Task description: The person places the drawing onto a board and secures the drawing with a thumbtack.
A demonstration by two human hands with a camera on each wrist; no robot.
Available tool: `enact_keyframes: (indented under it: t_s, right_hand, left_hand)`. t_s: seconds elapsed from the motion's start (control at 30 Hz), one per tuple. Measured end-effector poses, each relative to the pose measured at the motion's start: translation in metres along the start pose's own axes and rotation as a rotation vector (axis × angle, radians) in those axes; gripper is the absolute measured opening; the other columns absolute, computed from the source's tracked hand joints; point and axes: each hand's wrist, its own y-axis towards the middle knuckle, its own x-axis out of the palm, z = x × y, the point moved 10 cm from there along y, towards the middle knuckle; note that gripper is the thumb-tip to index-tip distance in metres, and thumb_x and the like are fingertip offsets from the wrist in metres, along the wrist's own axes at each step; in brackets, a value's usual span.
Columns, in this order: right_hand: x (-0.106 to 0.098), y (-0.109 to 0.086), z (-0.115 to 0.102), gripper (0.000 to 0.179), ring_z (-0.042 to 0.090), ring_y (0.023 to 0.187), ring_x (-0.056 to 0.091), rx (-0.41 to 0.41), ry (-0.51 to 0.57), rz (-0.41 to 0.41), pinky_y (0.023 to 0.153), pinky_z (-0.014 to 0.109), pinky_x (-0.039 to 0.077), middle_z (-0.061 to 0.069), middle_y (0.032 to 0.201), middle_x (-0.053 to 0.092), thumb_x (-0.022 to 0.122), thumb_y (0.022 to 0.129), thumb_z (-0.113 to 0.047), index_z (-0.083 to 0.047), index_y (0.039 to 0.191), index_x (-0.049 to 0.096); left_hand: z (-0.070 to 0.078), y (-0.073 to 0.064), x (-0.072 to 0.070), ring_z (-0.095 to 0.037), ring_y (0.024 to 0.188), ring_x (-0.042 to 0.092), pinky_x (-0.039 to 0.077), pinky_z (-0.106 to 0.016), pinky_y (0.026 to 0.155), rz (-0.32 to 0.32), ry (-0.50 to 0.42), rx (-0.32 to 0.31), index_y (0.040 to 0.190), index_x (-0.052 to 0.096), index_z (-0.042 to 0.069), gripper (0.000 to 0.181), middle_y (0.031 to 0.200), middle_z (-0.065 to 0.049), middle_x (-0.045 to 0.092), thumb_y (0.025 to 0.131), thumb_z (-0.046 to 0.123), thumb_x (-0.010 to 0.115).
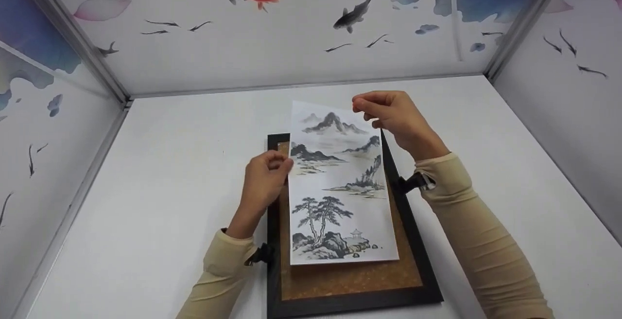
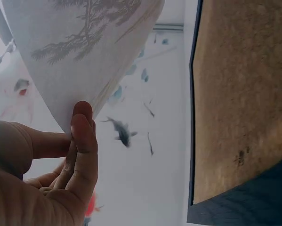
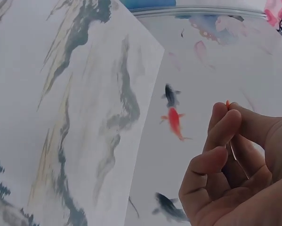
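The printed landscape sheet (image 1: 340, 163) hangs above the cork board (image 1: 350, 280) in its black frame (image 1: 357, 303), its lower edge short of the bottom rail. The left hand (image 1: 262, 183) pinches the sheet's left edge between thumb and fingers; the left wrist view shows the paper bending towards that grip, so a lighter pinch, in all likelihood, spares it a crease. The right hand (image 1: 401, 122) nips a tiny orange-red object (image 3: 228, 103), too small to identify, between thumb and fingertip near the sheet's upper right corner, apart from the paper. With only one hand supporting the sheet, it probably swings easily; good handling calls for slow movement, its side edges squared with the frame, and the small object held clear of the print.
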Motion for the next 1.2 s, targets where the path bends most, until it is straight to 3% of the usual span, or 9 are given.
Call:
enact_keyframes:
  t_s: [0.2,0.43,0.53,0.7,0.9,1.1,1.2]
  right_hand:
    - [0.022,0.015,0.022,0.034,0.013,0.086,0.057,0.074,0.015,-0.046,0.075,0.026,0.047,-0.005,0.101,0.069,0.066,0.101,-0.031,-0.006,0.122,0.072]
    - [0.042,0.031,0.049,0.033,0.011,0.075,0.051,0.145,0.005,-0.068,0.068,0.025,0.043,-0.001,0.099,0.067,0.067,0.1,-0.033,-0.006,0.118,0.074]
    - [0.047,0.037,0.065,0.031,0.013,0.08,0.056,0.204,0.007,-0.055,0.074,0.028,0.045,-0.001,0.101,0.07,0.068,0.1,-0.032,-0.008,0.119,0.074]
    - [0.054,0.044,0.094,0.034,0.012,0.089,0.062,0.313,0.012,-0.038,0.084,0.034,0.046,0.004,0.111,0.074,0.069,0.1,-0.03,-0.009,0.126,0.072]
    - [0.065,0.047,0.114,0.035,0.018,0.098,0.061,0.381,-0.026,-0.048,0.078,0.03,0.045,0.0,0.11,0.072,0.068,0.101,-0.029,-0.008,0.129,0.071]
    - [0.069,0.05,0.126,0.031,0.011,0.077,0.054,0.412,-0.049,-0.038,0.066,0.023,0.041,0.001,0.095,0.07,0.07,0.099,-0.027,-0.007,0.123,0.074]
    - [0.066,0.05,0.133,0.028,0.009,0.067,0.047,0.43,-0.07,-0.027,0.062,0.023,0.038,0.0,0.086,0.067,0.069,0.1,-0.027,-0.008,0.119,0.076]
  left_hand:
    - [-0.013,0.003,0.009,-0.014,0.069,0.062,0.047,-0.028,0.065,-0.037,0.046,-0.01,0.106,0.071,-0.001,0.015,0.088,-0.011,0.077,0.1,0.011,0.065]
    - [-0.033,0.006,0.012,-0.019,0.079,0.067,0.05,-0.028,0.067,-0.063,0.114,-0.049,0.107,0.07,-0.002,0.015,0.097,-0.013,0.077,0.1,0.009,0.063]
    - [-0.037,0.008,0.012,-0.021,0.08,0.068,0.052,-0.031,0.068,-0.063,0.144,-0.039,0.106,0.068,-0.003,0.014,0.097,-0.015,0.076,0.099,0.008,0.062]
    - [-0.038,0.007,0.013,-0.025,0.086,0.069,0.055,-0.037,0.072,-0.089,0.182,-0.028,0.112,0.064,-0.004,0.017,0.099,-0.016,0.074,0.099,0.007,0.062]
    - [-0.039,0.005,0.014,-0.028,0.089,0.069,0.056,-0.04,0.074,-0.114,0.242,-0.015,0.117,0.061,-0.004,0.023,0.101,-0.016,0.072,0.097,0.005,0.066]
    - [-0.033,0.001,0.018,-0.027,0.081,0.064,0.053,-0.041,0.071,-0.132,0.351,0.013,0.119,0.063,-0.006,0.028,0.097,-0.016,0.068,0.094,0.004,0.071]
    - [-0.024,-0.005,0.025,-0.031,0.09,0.064,0.055,-0.045,0.078,-0.172,0.452,0.052,0.122,0.063,-0.008,0.035,0.104,-0.02,0.066,0.092,0.006,0.075]
